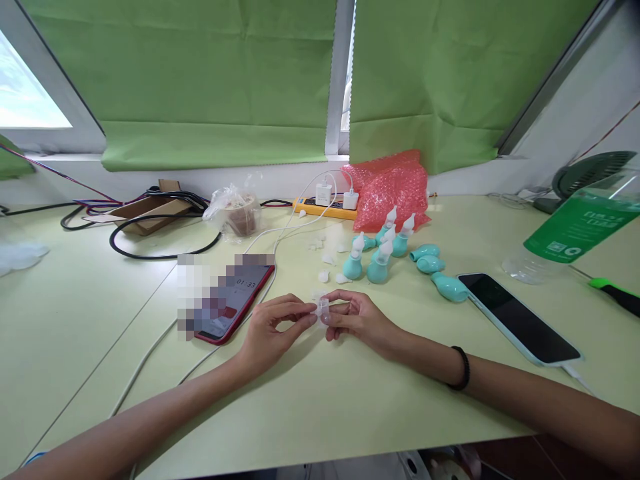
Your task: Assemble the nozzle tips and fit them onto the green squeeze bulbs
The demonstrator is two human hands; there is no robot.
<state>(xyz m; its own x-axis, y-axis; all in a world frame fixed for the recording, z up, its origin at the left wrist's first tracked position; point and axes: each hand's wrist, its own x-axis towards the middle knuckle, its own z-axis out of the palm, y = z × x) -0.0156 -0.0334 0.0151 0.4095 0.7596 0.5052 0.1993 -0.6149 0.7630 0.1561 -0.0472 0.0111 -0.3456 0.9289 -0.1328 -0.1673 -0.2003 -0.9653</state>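
Between my two hands is a small clear plastic cylindrical piece [325, 309]. My right hand [361, 319] grips it with thumb and fingers. My left hand [281, 328] pinches at its left side, thumb and forefinger together; what exactly those fingertips hold is too small to make out. Beyond my hands stand several turquoise bulbs with clear pointed nozzles [379, 265]. Loose turquoise bulbs [449, 287] lie on their sides to the right. Small translucent white pieces [324, 276] are scattered just behind my fingers.
A red phone [235, 303] lies left, and another phone [520, 319] right, with a charging cable. A green-labelled bottle [583, 223] leans at far right. Behind are pink bubble wrap [387, 190], a power strip [340, 211], a bagged cup [241, 215] and a cardboard box [150, 212]. White cables cross the table [280, 427].
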